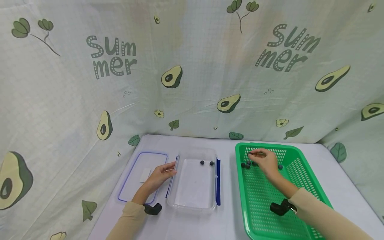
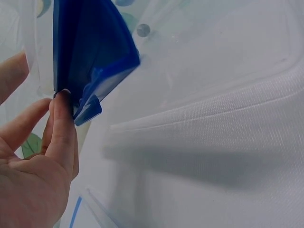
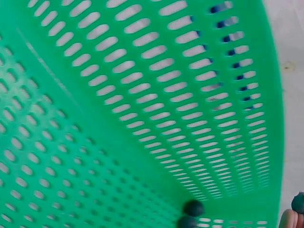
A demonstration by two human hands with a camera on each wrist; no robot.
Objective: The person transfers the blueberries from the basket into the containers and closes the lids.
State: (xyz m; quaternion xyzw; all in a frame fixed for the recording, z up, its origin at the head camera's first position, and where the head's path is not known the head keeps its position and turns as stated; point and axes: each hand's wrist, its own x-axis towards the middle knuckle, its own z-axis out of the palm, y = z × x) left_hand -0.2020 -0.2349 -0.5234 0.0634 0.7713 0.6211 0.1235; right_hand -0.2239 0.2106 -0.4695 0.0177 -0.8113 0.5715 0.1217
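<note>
Over the far-left corner of the green perforated plastic basket [image 1: 261, 200]: small dark round berry [image 3: 298, 203], pinched between the fingertips of the right hand [image 1: 267, 163]. Grip closed down to berry width, berry clear of the basket floor.

Below and around that hand: loose dark berries [image 1: 243, 165] grouped in the same corner, some touching. One more [image 1: 280, 167] sits apart, right of the hand.

Left of the basket, with a gap: clear rectangular plastic container [image 1: 195, 186], lidless, two dark berries [image 1: 202, 162] on its floor near the far end, apart from each other.

Left hand [image 1: 160, 176] at the container's left side. Fingers mostly extended, tips touching the blue plastic side flap [image 2: 95, 47], thumb well apart from them. Flap hangs outward. Matching blue flap [image 1: 218, 181] on the right side, also outward.

Further left: clear lid with blue-violet edging [image 1: 142, 152], flat, white rectangular patch [image 1: 145, 175] on it, partly behind the left hand.

All on a white-covered table [image 1: 228, 216]. Both forearms in beige sleeves [image 1: 127, 221], black wrist devices [image 1: 153, 209]. Behind: pale avocado-print "summer" cloth [image 1: 195, 40].
</note>
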